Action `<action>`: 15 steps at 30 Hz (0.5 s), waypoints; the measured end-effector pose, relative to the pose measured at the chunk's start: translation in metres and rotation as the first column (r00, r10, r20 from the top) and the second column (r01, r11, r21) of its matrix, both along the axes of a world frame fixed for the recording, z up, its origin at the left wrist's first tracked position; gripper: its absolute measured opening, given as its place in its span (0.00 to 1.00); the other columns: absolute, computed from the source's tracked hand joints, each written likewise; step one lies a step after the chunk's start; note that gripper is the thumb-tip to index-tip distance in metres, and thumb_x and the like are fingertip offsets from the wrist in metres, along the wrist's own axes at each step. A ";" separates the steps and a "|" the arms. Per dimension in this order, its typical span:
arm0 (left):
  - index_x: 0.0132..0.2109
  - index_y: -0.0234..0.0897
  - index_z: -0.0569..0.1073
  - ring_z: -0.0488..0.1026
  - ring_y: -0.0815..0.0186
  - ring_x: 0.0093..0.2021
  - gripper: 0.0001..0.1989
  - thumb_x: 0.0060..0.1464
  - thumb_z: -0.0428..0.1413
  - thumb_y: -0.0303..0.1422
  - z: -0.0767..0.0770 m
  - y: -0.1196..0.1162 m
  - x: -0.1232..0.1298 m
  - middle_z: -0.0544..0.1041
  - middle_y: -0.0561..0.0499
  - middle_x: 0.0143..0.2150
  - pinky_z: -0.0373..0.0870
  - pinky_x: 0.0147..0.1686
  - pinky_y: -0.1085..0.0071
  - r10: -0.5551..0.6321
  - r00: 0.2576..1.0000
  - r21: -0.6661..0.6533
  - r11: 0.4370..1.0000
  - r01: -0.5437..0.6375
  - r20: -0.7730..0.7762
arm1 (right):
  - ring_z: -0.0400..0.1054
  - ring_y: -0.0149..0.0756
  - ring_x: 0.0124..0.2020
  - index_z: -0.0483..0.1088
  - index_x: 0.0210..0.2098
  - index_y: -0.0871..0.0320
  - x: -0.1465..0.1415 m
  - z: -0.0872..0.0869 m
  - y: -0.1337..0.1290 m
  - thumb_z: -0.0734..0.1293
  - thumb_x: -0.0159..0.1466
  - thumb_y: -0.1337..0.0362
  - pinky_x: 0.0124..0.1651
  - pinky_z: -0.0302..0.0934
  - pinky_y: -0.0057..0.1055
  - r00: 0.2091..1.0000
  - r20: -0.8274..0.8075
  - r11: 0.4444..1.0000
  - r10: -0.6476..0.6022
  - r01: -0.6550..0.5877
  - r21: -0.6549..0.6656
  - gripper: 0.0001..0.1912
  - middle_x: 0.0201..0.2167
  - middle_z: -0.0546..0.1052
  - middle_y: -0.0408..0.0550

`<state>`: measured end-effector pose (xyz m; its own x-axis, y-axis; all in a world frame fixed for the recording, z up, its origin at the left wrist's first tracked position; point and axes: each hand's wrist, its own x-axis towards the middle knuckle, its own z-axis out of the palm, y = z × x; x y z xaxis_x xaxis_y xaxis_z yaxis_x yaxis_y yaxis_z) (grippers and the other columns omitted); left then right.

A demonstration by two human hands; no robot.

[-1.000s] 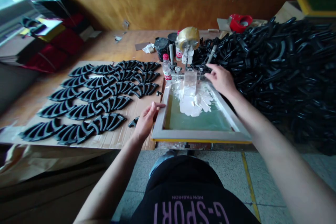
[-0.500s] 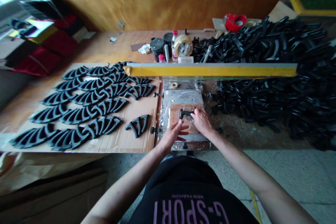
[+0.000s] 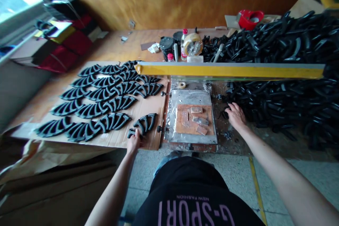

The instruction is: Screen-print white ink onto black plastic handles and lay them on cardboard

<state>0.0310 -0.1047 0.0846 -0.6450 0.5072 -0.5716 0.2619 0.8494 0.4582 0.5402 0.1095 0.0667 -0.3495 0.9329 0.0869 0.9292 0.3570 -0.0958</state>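
My left hand (image 3: 134, 142) is closed on a curved black plastic handle (image 3: 130, 133), holding it at the cardboard beside a short group of like handles (image 3: 146, 123). Further left, long overlapping rows of these black handles (image 3: 97, 91) lie on the cardboard sheet (image 3: 151, 104). At the left edge of the big heap of loose black handles (image 3: 267, 102), my right hand (image 3: 236, 116) reaches down with its fingers apart, close to some small dark pieces. Between my hands sits a flat metal plate (image 3: 173, 113) bearing a brown pad (image 3: 182, 127) with several small blocks.
A yellow-faced bar (image 3: 225, 70) spans above the plate and the heap's front. Behind it stand dark tubs (image 3: 166, 46), a red-capped bottle (image 3: 184, 44) and a tape roll (image 3: 192, 45). A red tape dispenser (image 3: 250, 19) is at the back. Boxes (image 3: 63, 47) stand at left.
The handle that lay on the plate's pad is gone from there. My left hand has moved left to the cardboard with a handle; my right hand has moved right to the heap.
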 end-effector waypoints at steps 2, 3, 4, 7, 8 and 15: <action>0.31 0.31 0.73 0.77 0.50 0.27 0.32 0.60 0.38 0.54 -0.006 0.002 -0.011 0.74 0.37 0.20 0.73 0.28 0.61 -0.067 0.997 -0.079 0.995 0.064 -0.037 | 0.51 0.50 0.65 0.75 0.43 0.56 0.006 -0.007 -0.006 0.56 0.63 0.73 0.62 0.51 0.50 0.999 -0.029 0.998 -0.020 0.022 0.058 0.18 0.55 0.72 0.57; 0.30 0.30 0.74 0.76 0.49 0.26 0.33 0.59 0.39 0.55 -0.007 0.004 -0.014 0.73 0.37 0.19 0.72 0.27 0.60 -0.082 0.996 -0.094 0.992 0.079 -0.034 | 0.54 0.49 0.63 0.74 0.46 0.56 0.003 -0.006 -0.011 0.55 0.64 0.73 0.62 0.51 0.48 0.998 -0.055 0.996 -0.038 0.042 0.084 0.19 0.53 0.73 0.57; 0.30 0.29 0.74 0.75 0.49 0.23 0.34 0.58 0.40 0.55 -0.005 0.008 -0.017 0.72 0.38 0.17 0.71 0.25 0.59 -0.098 0.995 -0.115 0.989 0.094 -0.033 | 0.58 0.48 0.61 0.73 0.49 0.56 -0.004 -0.002 -0.016 0.54 0.65 0.72 0.61 0.53 0.47 0.995 -0.087 0.993 -0.051 0.059 0.100 0.21 0.50 0.75 0.57; 0.31 0.28 0.75 0.70 0.50 0.16 0.31 0.56 0.45 0.55 0.015 0.025 -0.022 0.68 0.42 0.13 0.66 0.18 0.60 -0.210 0.978 -0.195 0.959 0.207 0.004 | 0.67 0.44 0.48 0.67 0.59 0.57 -0.043 0.018 -0.029 0.55 0.68 0.68 0.52 0.60 0.39 0.985 -0.163 0.995 0.052 -0.037 0.095 0.22 0.45 0.77 0.55; 0.31 0.28 0.75 0.69 0.52 0.15 0.30 0.55 0.46 0.54 0.026 0.034 -0.021 0.68 0.43 0.12 0.65 0.17 0.61 -0.266 0.964 -0.182 0.947 0.266 0.023 | 0.68 0.42 0.44 0.66 0.60 0.56 -0.059 0.025 -0.033 0.57 0.69 0.66 0.49 0.61 0.36 0.973 -0.183 0.987 0.143 -0.128 0.093 0.22 0.44 0.77 0.53; 0.56 0.40 0.65 0.72 0.70 0.23 0.29 0.61 0.40 0.56 0.158 0.134 0.068 0.78 0.49 0.32 0.69 0.26 0.73 -0.426 0.894 0.732 0.652 0.198 0.137 | 0.65 0.36 0.39 0.78 0.45 0.50 -0.148 0.041 -0.044 0.63 0.67 0.68 0.40 0.60 0.29 0.837 -0.170 0.851 0.520 -0.490 0.190 0.13 0.36 0.76 0.46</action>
<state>0.0986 0.0294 0.2423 -0.2473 0.9639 -0.0985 0.2183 0.1545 0.9636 0.3926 0.0659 0.1079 -0.7283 0.6057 0.3207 0.5798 0.7940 -0.1828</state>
